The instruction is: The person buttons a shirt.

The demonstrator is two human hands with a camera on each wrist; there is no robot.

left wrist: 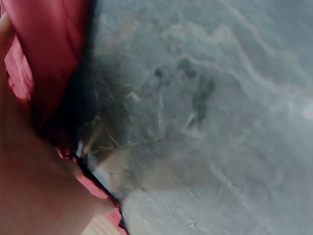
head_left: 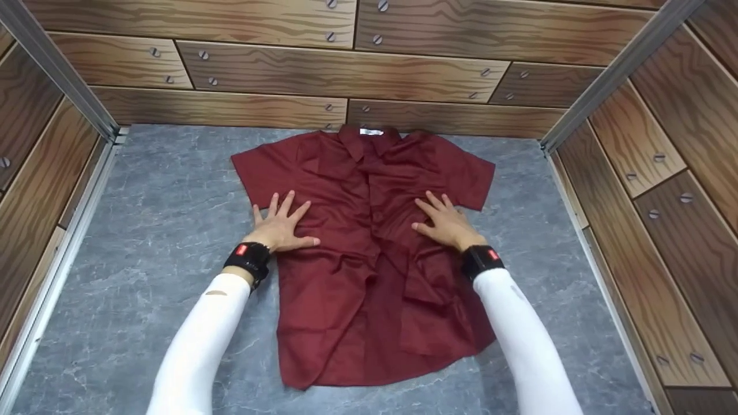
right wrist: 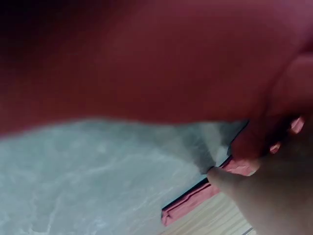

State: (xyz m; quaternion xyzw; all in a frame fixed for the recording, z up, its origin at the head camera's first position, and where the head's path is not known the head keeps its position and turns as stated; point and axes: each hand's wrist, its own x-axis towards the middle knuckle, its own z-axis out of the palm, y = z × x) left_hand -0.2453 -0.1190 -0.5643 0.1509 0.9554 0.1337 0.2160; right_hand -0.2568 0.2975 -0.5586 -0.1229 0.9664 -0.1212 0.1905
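A dark red short-sleeved shirt (head_left: 340, 323) lies spread on the grey marbled surface, collar at the far side with a white label (head_left: 371, 132) inside it. Its lower front panels part in the middle, and creases run across the chest. My left hand (head_left: 279, 227) rests on the shirt's left side below the sleeve, fingers spread. On the opposite side, my right hand (head_left: 447, 226) lies with spread fingers just below the other sleeve. In the left wrist view the shirt's edge (left wrist: 54, 49) runs beside the hand. Red cloth (right wrist: 146, 63) fills the top of the right wrist view.
The grey marbled surface (head_left: 155, 230) extends around the shirt. Wood-patterned panels (head_left: 340, 69) stand at the back and both sides, with metal rails (head_left: 622, 75) at the corners. Both wrists carry black bands (head_left: 249, 262), above white sleeves (head_left: 196, 346).
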